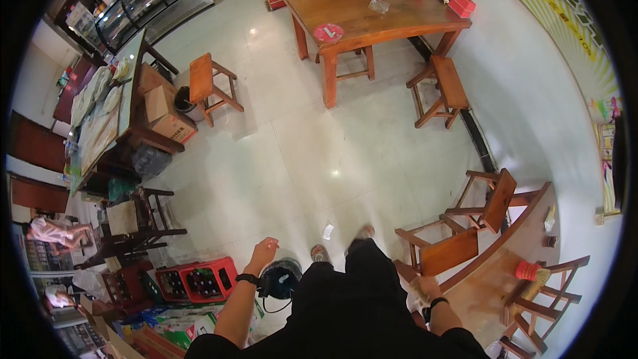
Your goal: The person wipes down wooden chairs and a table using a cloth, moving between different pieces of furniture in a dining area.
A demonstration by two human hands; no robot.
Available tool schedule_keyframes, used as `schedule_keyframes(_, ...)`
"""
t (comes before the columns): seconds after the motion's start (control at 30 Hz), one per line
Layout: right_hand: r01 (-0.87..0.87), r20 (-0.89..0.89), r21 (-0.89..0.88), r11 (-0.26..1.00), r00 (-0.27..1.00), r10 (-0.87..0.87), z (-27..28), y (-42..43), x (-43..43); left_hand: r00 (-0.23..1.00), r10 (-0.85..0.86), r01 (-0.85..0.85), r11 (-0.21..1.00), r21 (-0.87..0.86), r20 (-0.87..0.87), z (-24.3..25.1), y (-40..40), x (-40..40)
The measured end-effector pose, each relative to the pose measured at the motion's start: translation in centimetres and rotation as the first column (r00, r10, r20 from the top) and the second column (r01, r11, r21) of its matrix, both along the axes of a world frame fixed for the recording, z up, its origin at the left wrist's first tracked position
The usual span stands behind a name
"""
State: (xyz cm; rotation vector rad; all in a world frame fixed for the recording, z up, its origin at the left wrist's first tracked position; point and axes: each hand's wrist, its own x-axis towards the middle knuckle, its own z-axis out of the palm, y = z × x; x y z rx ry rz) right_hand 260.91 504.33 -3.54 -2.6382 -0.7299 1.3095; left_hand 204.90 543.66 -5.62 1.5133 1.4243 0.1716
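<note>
My left hand, with a black band on its wrist, is raised over the floor just above a dark bucket; its fingers look curled, and I see nothing plainly held. The bucket has something pale inside and its handle hangs down. My right hand is beside the edge of a wooden table at the lower right. It is blurred, and something pale brown shows at its fingers, too unclear to name. A small white paper lies on the floor before my sandalled feet.
Wooden stools stand along the right table. Red crates of bottles and cartons are at the lower left. Ahead are a larger wooden table and a stool. A cluttered table stands left, cardboard boxes beside it. People are at the far left.
</note>
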Motion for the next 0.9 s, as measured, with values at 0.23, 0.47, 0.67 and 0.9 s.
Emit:
schedule_keyframes(0.23, -0.43, -0.348, -0.259, 0.865, 0.877, 0.331, -12.2, 6.4, 5.2, 0.997, 0.052, -0.057, 0.993, -0.1, -0.055, -3.4, 10.0, 3.8)
schedule_keyframes(0.47, -0.231, 0.015, 0.247, 0.941, 0.972, 0.234, -11.3, 40.5, 16.8, 0.956, 0.134, -0.287, 0.604, -0.743, -0.26, 2.0, 12.8, 7.9)
schedule_keyframes(0.67, -0.04, -0.025, 0.737, 0.674, 0.996, 0.085, -0.1, 80.4, 19.4, 0.908, 0.391, -0.416, 0.788, -0.455, -0.152, 3.0, 21.4, 16.2)
schedule_keyframes(0.9, -0.351, 0.349, 0.895, 0.273, 0.935, 0.058, 10.9, 106.6, 14.0, 0.988, 0.127, -0.134, 0.988, -0.077, -0.087, -3.5, 41.3, 24.0)
